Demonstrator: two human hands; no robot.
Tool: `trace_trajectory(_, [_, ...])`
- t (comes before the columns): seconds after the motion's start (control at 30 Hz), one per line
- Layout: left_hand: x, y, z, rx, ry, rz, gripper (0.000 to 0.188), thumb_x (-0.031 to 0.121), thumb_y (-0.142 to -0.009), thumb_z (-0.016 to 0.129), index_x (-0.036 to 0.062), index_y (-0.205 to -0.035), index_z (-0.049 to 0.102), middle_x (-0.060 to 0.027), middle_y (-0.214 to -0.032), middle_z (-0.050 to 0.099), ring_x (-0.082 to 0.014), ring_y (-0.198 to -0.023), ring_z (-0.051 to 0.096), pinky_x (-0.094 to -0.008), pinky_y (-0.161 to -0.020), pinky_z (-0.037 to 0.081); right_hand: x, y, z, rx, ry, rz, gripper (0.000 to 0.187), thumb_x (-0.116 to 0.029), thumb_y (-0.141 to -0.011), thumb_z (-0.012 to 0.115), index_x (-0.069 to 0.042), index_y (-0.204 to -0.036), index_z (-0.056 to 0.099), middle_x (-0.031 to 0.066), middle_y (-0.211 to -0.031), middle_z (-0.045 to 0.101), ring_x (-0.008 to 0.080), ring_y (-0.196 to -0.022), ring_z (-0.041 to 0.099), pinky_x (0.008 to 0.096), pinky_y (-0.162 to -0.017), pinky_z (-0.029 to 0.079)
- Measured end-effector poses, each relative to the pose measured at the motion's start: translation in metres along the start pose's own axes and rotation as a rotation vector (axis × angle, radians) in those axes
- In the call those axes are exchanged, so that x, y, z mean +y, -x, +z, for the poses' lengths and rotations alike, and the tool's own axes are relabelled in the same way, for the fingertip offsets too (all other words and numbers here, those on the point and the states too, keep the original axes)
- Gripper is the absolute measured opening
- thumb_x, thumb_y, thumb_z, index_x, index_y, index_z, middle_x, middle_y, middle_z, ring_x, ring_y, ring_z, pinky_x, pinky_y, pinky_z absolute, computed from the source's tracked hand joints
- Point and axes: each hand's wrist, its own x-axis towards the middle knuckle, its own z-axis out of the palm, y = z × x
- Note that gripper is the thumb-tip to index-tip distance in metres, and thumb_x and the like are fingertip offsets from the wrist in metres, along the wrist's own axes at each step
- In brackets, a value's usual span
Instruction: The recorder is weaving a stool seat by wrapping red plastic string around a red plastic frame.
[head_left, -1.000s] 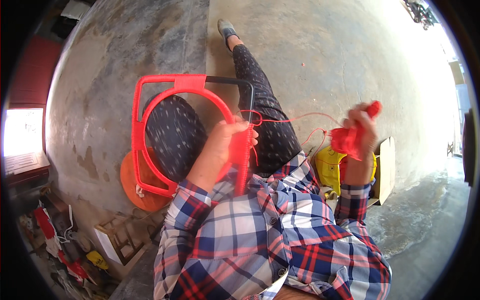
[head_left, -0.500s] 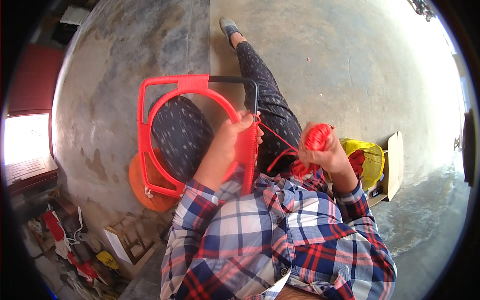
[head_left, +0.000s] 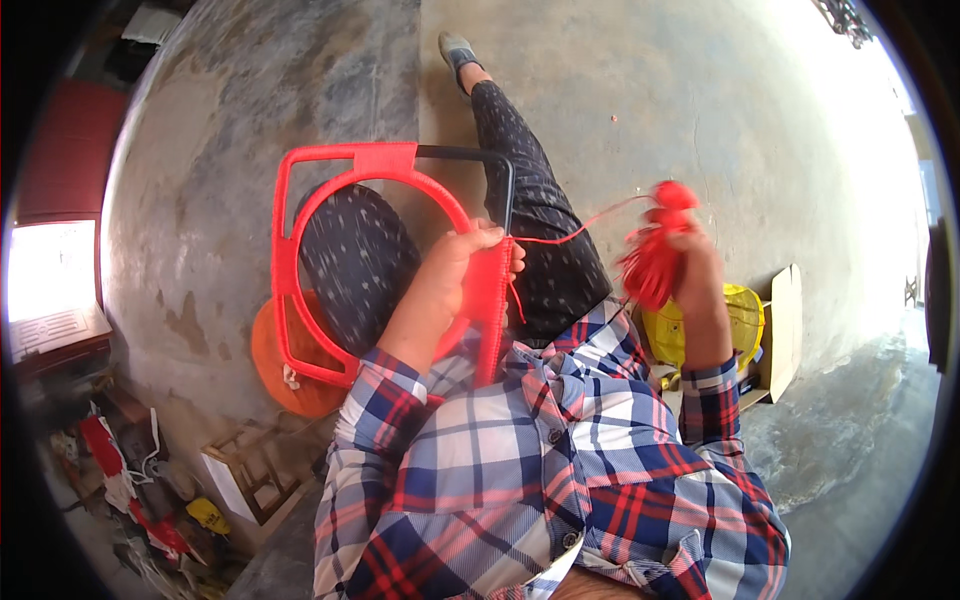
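A squarish frame [head_left: 283,205] with a round ring inside it lies over my lap, mostly wrapped in red cord. Bare black bar shows at its upper right corner. My left hand [head_left: 462,262] is closed on the frame's right side, just where the wrapping ends. Out to the right, my right hand [head_left: 700,268] grips a bundle of red cord [head_left: 652,262], its loose strands blurred by motion. One thin strand [head_left: 585,226] runs from the bundle across to the frame beside my left fingers. A short cord end hangs below that spot.
Right of my lap, a yellow bag [head_left: 745,315] sits in an open cardboard box [head_left: 785,330]. An orange round seat [head_left: 290,385] shows under the frame. A wooden lattice piece [head_left: 255,475] and assorted clutter lie at lower left. Concrete floor [head_left: 640,120] stretches ahead.
My right hand has swung outward, up and to the right with the cord bundle, and the strand to the frame is longer and straighter. My left hand keeps its hold.
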Motion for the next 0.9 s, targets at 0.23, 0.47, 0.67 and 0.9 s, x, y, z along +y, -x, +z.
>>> trace_trajectory(0.23, [-0.002,-0.002,-0.002,-0.073,-0.032,0.029,0.01,0.013,-0.086,0.064,0.0066,-0.086,0.057,-0.0111,-0.082,0.066,-0.0208,-0.072,0.065,-0.0329,-0.065,0.053,0.054,-0.031,0.043,-0.754,1.357,-0.153,0.045,-0.007,-0.073,0.065,-0.001,-0.118,0.061,0.0183,-0.104,0.066,0.0308,-0.097,0.064,0.0356,-0.085,0.05])
trace_trajectory(0.47, [0.0,0.007,0.005,0.064,-0.008,0.088,0.01,0.013,-0.085,0.067,0.0077,-0.086,0.059,-0.0065,-0.081,0.065,-0.0167,-0.072,0.063,-0.0299,-0.067,0.051,0.067,-0.074,0.066,-0.374,1.074,-0.263,0.042,-0.009,-0.072,0.068,-0.001,-0.113,0.064,0.0184,-0.099,0.066,0.0313,-0.093,0.064,0.0347,-0.085,0.049])
trace_trajectory(0.67, [-0.003,0.005,0.006,0.061,-0.012,0.065,0.008,0.009,-0.086,0.064,0.0085,-0.083,0.057,-0.0068,-0.079,0.064,-0.017,-0.072,0.064,-0.0293,-0.068,0.053,0.073,-0.076,0.078,-0.369,0.989,-0.254,0.042,-0.009,-0.074,0.069,0.001,-0.115,0.062,0.0134,-0.1,0.067,0.0257,-0.095,0.065,0.0334,-0.085,0.049])
trace_trajectory(0.9, [-0.005,0.003,0.006,0.086,-0.036,0.049,0.009,0.01,-0.086,0.065,0.0073,-0.083,0.057,-0.0077,-0.081,0.065,-0.0179,-0.074,0.064,-0.0297,-0.069,0.053,0.077,-0.087,0.052,-0.288,0.987,-0.259,0.04,-0.009,-0.078,0.067,0.003,-0.115,0.061,0.0097,-0.1,0.065,0.0175,-0.092,0.063,0.0288,-0.083,0.048])
